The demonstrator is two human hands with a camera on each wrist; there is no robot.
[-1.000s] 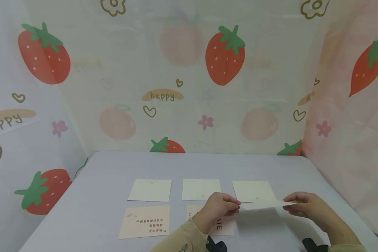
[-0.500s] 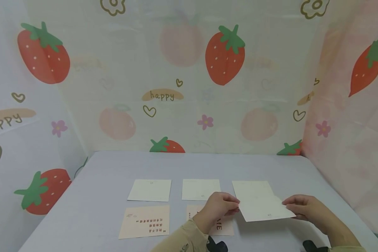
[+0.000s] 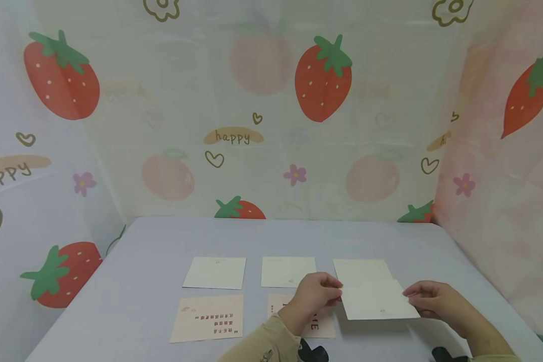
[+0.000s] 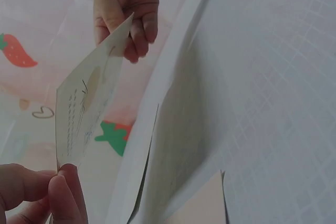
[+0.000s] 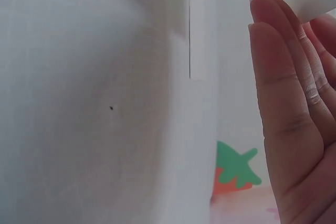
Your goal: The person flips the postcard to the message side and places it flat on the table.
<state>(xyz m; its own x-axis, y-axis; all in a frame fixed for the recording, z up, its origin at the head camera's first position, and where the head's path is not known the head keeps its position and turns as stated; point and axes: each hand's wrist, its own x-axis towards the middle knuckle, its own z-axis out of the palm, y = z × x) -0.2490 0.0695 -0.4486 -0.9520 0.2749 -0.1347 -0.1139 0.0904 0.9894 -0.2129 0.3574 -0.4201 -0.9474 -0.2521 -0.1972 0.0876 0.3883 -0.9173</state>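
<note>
Between both hands a pale card (image 3: 377,301) is held above the table, its nearly blank face toward the head camera. My left hand (image 3: 314,301) pinches its left edge. At the right edge, my right hand (image 3: 439,304) pinches it between thumb and fingers. Handwriting-like print shows on the card's underside (image 4: 86,108) in the left wrist view. Behind it lies another pale card (image 3: 362,267), partly covered by the held one. A card with large dark lettering (image 3: 320,324) lies under my left forearm, partly hidden.
Two more pale cards, the left one (image 3: 214,273) and the middle one (image 3: 288,271), lie in the back row. A pinkish card with printed characters (image 3: 208,319) lies at front left. A strawberry-print cloth (image 3: 253,171) walls in the white table (image 3: 117,301).
The held card has tilted from almost edge-on to showing its broad face, and has shifted slightly left. Both hands keep their grip; the right hand has moved slightly left and down.
</note>
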